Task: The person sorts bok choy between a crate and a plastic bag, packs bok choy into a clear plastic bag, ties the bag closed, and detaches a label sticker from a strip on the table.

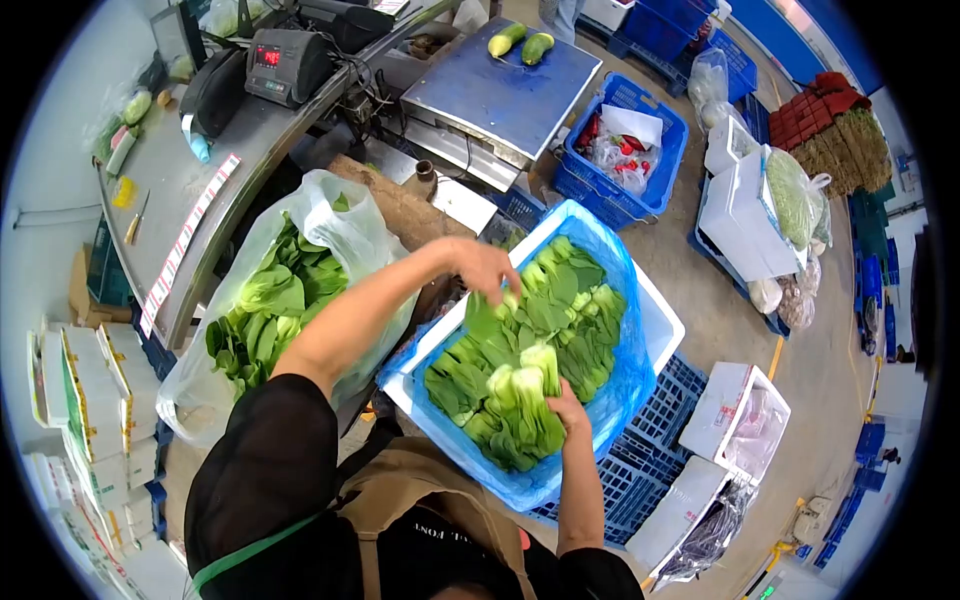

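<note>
A white foam box lined with blue plastic film holds rows of green bok choy. My left hand is over the box's far left part, its fingers closed on a head of bok choy that is smeared by motion. At the near right side of the pile, my right hand grips the side of a bunch of bok choy with pale stems. Left of the box, a clear plastic bag stands open with more loose bok choy inside.
A platform scale bearing two cucumbers stands ahead. Its display sits on the metal table. A blue crate is beyond the box; blue pallets and foam boxes lie to the right.
</note>
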A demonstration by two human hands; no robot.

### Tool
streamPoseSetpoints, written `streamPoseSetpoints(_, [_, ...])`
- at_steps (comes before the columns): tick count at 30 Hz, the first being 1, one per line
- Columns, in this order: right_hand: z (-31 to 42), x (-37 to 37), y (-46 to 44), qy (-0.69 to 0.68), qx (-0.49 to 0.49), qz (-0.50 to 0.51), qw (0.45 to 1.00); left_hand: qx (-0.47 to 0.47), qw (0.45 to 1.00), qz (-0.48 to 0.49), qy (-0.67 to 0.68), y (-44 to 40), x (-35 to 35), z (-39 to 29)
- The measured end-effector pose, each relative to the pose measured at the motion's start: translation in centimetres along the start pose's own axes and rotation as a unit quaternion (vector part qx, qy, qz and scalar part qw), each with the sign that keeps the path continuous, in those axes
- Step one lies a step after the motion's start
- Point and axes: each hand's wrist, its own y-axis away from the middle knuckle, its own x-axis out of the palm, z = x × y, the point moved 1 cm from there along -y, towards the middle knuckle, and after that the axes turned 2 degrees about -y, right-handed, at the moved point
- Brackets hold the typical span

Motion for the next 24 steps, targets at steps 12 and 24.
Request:
streamPoseSetpoints(12, [1.9, 6.4, 2.8, 0.062, -0.104, -0.063, 0.991, -0.051, 0.813, -0.58, 0.001, 2.8, 4.6, -0.2])
streamPoseSetpoints(24, [11.5, 35.1, 0.4, 0.204, -0.252, 0.339, 0.883, -0.688, 0.6, -0.407, -0.014, 44.0, 25.0, 7.6])
